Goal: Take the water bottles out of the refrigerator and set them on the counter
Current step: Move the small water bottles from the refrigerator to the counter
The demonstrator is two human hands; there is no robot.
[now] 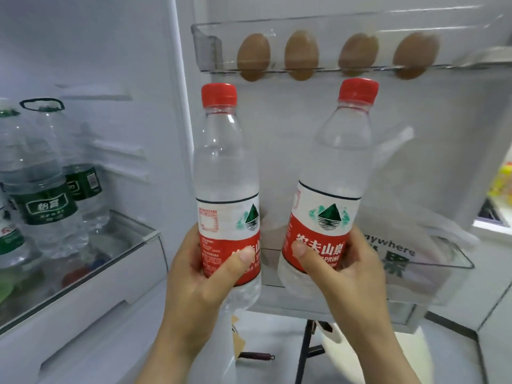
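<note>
Head view. Refrigerator compartment, far left: large clear water bottles (41,189) with green labels reading 怡寶, standing on a glass shelf (133,245).

Centre: left hand (194,289), fingers and thumb grasping the left Nongfu Spring bottle (225,167) round its red-and-white label. The bottle is upright, red-capped, and held in the air in front of the open door, clear of every shelf.

Just beside it, not touching: the right Nongfu Spring bottle (335,167), top leaning slightly right, its label reading 农夫山泉 and "SPRING" under a green mountain emblem. The right hand (346,278) grasps it the same way, low on the label.

Door, above: clear egg rack (205,51) with four brown eggs (253,56) in a row.

Door, lower right: clear door bin (443,266) holding a thin plastic bag (415,217) printed "anywhere" above green characters.

Below: pale floor.
</note>
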